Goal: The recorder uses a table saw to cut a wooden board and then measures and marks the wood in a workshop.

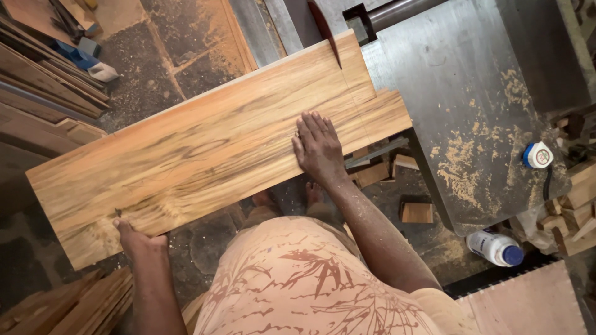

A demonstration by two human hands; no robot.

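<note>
Broadly, the steel saw tabletop [472,93] filled the upper right of the head view, grey, scuffed and patched with sawdust. Across its near-left corner lay the long wooden board [205,149], pale with dark streaky grain; one end rested on the tabletop at the blade, while most of its length hung out over the stone floor [155,56], unsupported except by the hands. The saw blade [326,31] stood in a kerf at the board's far edge, near the tabletop end.

Judged from its length and thickness, the board was stiff and fairly heavy, and the overhang would tend to tip it off the tabletop. The planed face looked smooth, dusty and likely slippery under a flat palm. No fragility was evident, though the cut end showed a stepped notch.

Right hand [318,149]: spread flat, palm down, fingers extended toward the blade, pressed on the top face near the near edge. Left hand [138,241]: gripping the overhanging end at its near corner, thumb on top, fingers hidden beneath. A hold at that far end plus a flat press near the tabletop seemed sensible for such a load.

Smaller items: offcut blocks [416,212] on the floor, a white bottle with blue cap [495,247], a small round white-and-blue container [537,155] on the tabletop.
</note>
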